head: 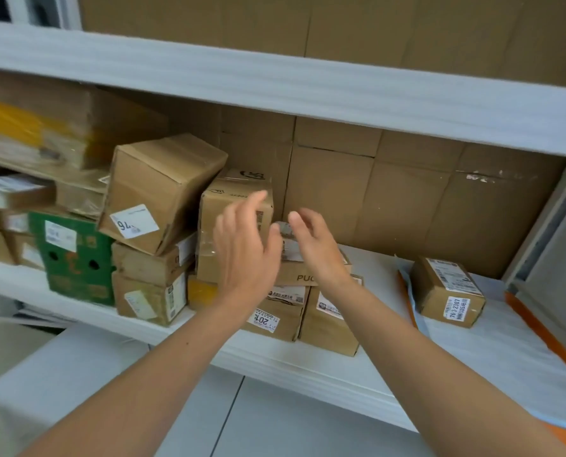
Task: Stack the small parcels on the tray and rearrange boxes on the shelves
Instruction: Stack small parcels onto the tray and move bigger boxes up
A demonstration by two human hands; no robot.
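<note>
Head view: left hand (245, 249) and right hand (316, 250) partly cover flat box (295, 276).

parcel storeroom | white shelves (308, 90) | labelled cardboard boxes (163, 192) | cardboard backing (407, 199)

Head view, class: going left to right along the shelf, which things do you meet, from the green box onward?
Green box, tilted box labelled 76, left hand, right hand, lone small box.
</note>
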